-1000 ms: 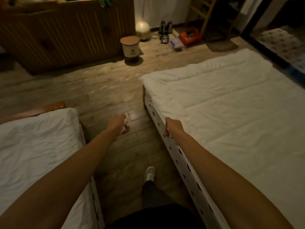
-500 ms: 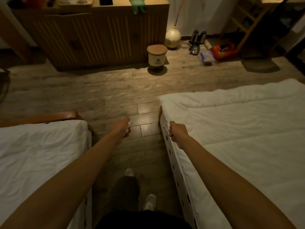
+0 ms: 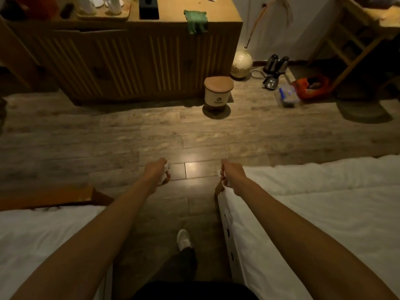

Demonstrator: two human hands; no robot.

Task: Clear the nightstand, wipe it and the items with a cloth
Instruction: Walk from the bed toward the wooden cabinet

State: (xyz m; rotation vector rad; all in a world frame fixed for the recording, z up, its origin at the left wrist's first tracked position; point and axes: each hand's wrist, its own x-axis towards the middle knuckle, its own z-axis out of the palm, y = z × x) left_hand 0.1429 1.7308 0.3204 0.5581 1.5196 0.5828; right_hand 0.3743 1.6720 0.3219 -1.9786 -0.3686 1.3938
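Dim bedroom, two beds and a strip of wood floor (image 3: 134, 135) between them: my left hand (image 3: 156, 172) reaches forward over the floor with its fingers curled tight around a small wad of white cloth (image 3: 166, 169), which shows at the knuckles and under the palm. My right hand (image 3: 231, 176) is extended level with it, just off the foot corner of the white-covered bed (image 3: 313, 213) on its outer side. Its fingers are curled inward into a fist; something pale shows beneath them, but I cannot tell whether they hold anything or only brush the bedding.

Beyond both sets of fingers, well apart across the floor, stands a small round bin with a wooden lid (image 3: 218, 92), set against the front of a slatted wooden cabinet (image 3: 129, 61). A green cloth (image 3: 195, 21) hangs over the cabinet's top edge, farther out and between my two hands' lines. A round pale vase (image 3: 241, 61) stands past my right fingers, beside the cabinet's corner, with a kettle (image 3: 271, 80) near it.

A second bed with white bedding (image 3: 43, 234) lies outside my left arm. My shoe (image 3: 184, 239) is on the floor beneath and behind my hands.
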